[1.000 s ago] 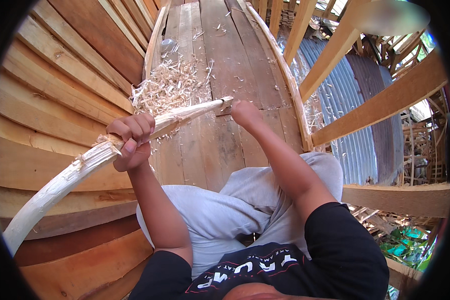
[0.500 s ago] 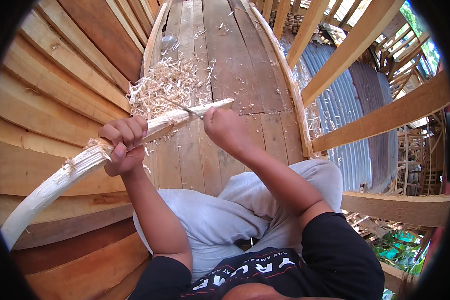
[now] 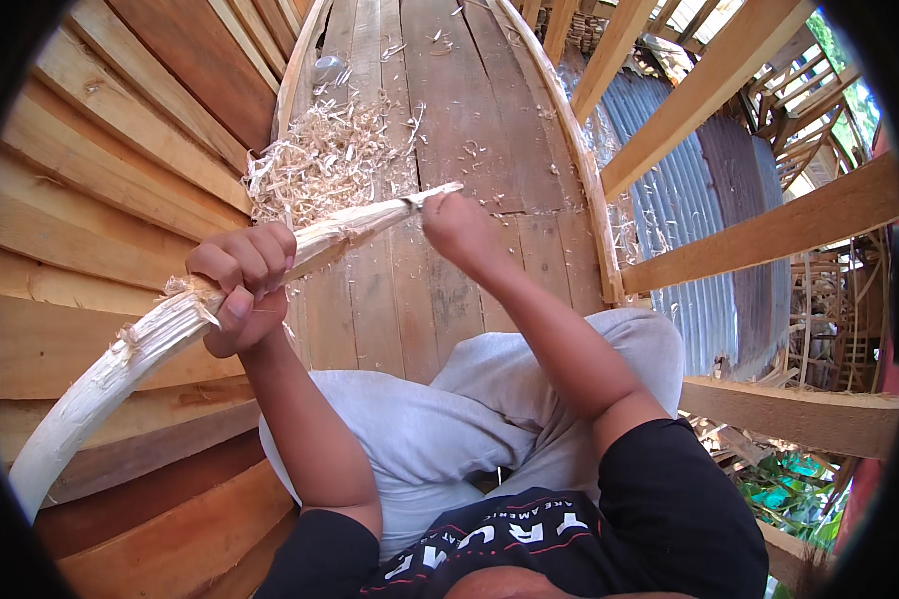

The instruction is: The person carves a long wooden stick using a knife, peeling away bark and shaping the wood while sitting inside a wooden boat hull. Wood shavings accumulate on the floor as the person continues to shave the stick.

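Note:
A long pale wooden pole (image 3: 100,394) slants from the lower left up to the middle, its bark gone and its far end pared thin. My left hand (image 3: 242,285) is wrapped round it, just above a frayed, splintered stretch. My right hand (image 3: 459,232) is closed in a fist close to the tapered tip. A knife (image 3: 412,203) sticks out of that fist, its blade lying across the pole; the handle is hidden inside my fingers.
Curly wood shavings (image 3: 320,165) lie heaped on the plank floor (image 3: 395,299) beyond the pole. A clear cup (image 3: 328,70) lies behind them. Planks (image 3: 100,230) line the left wall; a wooden railing (image 3: 759,240) and corrugated metal sheets (image 3: 674,190) are at right.
My right hand and the knife have moved a little to the right, along the pole toward its tip. My left hand keeps its grip, and the pole has shifted slightly.

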Tool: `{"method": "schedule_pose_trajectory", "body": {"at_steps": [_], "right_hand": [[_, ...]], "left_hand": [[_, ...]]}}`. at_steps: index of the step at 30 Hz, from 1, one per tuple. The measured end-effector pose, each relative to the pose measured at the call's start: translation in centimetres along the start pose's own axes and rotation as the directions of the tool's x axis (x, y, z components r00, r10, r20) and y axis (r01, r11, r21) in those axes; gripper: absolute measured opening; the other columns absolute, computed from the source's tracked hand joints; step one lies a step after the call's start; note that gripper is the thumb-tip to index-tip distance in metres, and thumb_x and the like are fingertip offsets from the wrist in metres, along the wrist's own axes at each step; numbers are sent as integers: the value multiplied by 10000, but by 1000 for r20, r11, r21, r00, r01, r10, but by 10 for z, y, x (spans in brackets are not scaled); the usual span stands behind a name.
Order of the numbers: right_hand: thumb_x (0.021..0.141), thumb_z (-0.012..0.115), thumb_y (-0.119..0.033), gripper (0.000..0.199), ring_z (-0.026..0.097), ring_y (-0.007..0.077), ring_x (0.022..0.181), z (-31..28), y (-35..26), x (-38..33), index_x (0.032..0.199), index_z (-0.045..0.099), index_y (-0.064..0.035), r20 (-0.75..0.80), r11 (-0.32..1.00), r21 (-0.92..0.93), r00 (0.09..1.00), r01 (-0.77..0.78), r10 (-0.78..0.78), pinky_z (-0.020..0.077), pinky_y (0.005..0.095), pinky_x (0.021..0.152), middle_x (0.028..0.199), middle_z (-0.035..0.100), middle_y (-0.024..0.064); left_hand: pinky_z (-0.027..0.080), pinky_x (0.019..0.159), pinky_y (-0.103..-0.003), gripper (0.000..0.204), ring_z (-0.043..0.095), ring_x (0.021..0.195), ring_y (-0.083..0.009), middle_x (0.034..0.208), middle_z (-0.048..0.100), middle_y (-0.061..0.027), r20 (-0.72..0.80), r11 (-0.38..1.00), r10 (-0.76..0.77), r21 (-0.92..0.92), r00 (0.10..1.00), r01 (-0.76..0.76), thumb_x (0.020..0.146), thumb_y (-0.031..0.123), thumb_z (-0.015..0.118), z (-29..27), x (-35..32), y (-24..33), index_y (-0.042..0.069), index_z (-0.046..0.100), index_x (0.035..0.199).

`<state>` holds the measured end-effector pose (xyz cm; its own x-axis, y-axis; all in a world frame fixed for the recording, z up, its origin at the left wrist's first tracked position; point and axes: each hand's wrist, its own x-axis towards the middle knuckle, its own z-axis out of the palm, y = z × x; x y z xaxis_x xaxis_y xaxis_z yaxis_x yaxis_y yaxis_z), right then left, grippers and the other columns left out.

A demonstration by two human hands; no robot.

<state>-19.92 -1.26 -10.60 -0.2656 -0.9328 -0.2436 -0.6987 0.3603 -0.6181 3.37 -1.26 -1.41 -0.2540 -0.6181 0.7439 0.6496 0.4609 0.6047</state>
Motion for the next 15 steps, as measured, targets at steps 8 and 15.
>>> {"method": "schedule_pose_trajectory", "body": {"at_steps": [8,15], "right_hand": [[924,344,-315,472,625,433,944,1,-19,-4,884,690,3,26,995,-75,997,70,-68,486,493,840,964,664,239],[932,316,-316,525,617,471,880,8,63,50,821,673,53,-114,998,-55,993,-7,1,471,515,842,888,641,297]], "left_hand": [[327,617,-320,238,352,517,-115,573,369,26,38,1000,0,-10,999,1,750,165,598,3,4,-3,143,371,685],[338,605,-317,239,365,511,-113,565,385,26,26,999,19,-50,999,-18,752,166,602,-3,9,-8,143,375,681]]}}
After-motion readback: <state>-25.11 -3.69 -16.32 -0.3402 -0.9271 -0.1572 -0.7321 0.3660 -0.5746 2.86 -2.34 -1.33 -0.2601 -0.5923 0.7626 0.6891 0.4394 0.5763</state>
